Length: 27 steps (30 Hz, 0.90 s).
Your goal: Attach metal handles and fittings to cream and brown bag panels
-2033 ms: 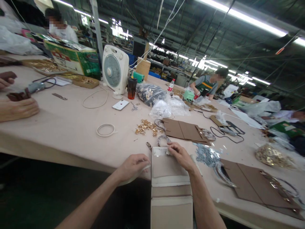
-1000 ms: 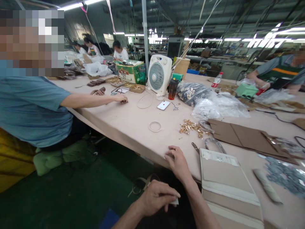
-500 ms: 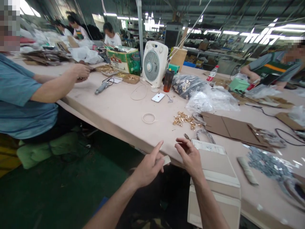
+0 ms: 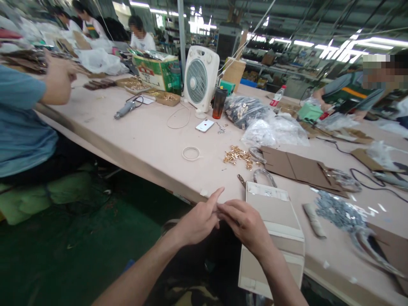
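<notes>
My left hand (image 4: 196, 223) and my right hand (image 4: 247, 225) meet just off the table's front edge, fingertips touching. The left index finger points up while its other fingers curl. My right fingers pinch at the left fingertips, and whatever lies between them is hidden. Just right of my hands, a beige bag piece with white edging (image 4: 274, 212) lies on the table and hangs over its edge. Metal fittings sit along its far end.
On the pink table (image 4: 143, 144) lie a pile of gold fittings (image 4: 237, 155), a tape ring (image 4: 191, 153), a phone (image 4: 204, 125), brown panels (image 4: 296, 168), silver parts (image 4: 339, 210) and plastic bags (image 4: 270, 127). A fan (image 4: 199, 78) stands behind. A person in blue (image 4: 19, 114) sits at left.
My hands have closed together; the small white piece seen in my left fingers is now covered. The view has shifted slightly left and the person at left raised an arm.
</notes>
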Motion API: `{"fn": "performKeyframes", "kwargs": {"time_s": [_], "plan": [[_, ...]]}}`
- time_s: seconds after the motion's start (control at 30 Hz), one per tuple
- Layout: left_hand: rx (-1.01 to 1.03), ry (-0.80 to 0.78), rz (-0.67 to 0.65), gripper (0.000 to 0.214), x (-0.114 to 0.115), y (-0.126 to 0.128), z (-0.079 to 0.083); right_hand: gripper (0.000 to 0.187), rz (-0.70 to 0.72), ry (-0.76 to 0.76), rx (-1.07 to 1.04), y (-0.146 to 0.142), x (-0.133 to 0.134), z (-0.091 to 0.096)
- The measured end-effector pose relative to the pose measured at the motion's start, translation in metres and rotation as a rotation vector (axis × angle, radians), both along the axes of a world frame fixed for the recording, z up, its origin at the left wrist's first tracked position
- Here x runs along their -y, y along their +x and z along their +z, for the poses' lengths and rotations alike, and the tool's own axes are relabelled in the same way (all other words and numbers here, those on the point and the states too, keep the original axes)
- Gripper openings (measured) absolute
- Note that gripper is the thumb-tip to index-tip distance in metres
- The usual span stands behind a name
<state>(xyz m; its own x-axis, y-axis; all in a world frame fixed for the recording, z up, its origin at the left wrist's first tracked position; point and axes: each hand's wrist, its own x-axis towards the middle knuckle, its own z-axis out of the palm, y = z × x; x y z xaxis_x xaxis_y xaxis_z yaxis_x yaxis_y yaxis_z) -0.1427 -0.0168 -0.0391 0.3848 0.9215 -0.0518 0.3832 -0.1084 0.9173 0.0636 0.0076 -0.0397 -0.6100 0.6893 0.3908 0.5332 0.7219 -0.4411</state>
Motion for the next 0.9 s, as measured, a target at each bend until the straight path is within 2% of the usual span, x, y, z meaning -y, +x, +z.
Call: {"fn": "performKeyframes", "kwargs": {"time_s": [0.1,0.2,0.3,0.4,0.5,0.67,0.77,0.9], "plan": [[0.013,-0.004,-0.002,0.078,0.000,0.001,0.002,0.025,-0.015,0.089,0.068,0.001,0.002,0.001],[0.054,-0.014,0.012,0.070,0.000,0.001,0.002,0.022,-0.021,0.099,0.097,0.003,0.002,0.006],[0.062,0.014,0.065,0.051,-0.002,-0.001,0.005,0.017,-0.020,0.050,0.082,0.005,0.002,0.010],[0.044,0.081,-0.003,0.026,-0.003,-0.003,0.012,0.014,-0.045,-0.012,0.068,0.007,0.008,0.014],[0.020,0.054,-0.101,0.028,-0.006,-0.001,0.013,0.010,-0.065,-0.049,0.108,0.009,0.014,0.014],[-0.050,-0.029,-0.166,0.041,-0.012,0.009,-0.006,0.005,-0.084,-0.008,0.071,0.020,0.017,-0.001],[0.047,-0.133,-0.152,0.046,-0.009,0.015,-0.012,0.007,-0.074,0.063,-0.043,0.025,0.023,-0.009],[0.252,-0.377,-0.076,0.052,-0.008,0.023,-0.025,0.012,-0.035,0.093,-0.149,0.028,0.035,-0.018]]}}
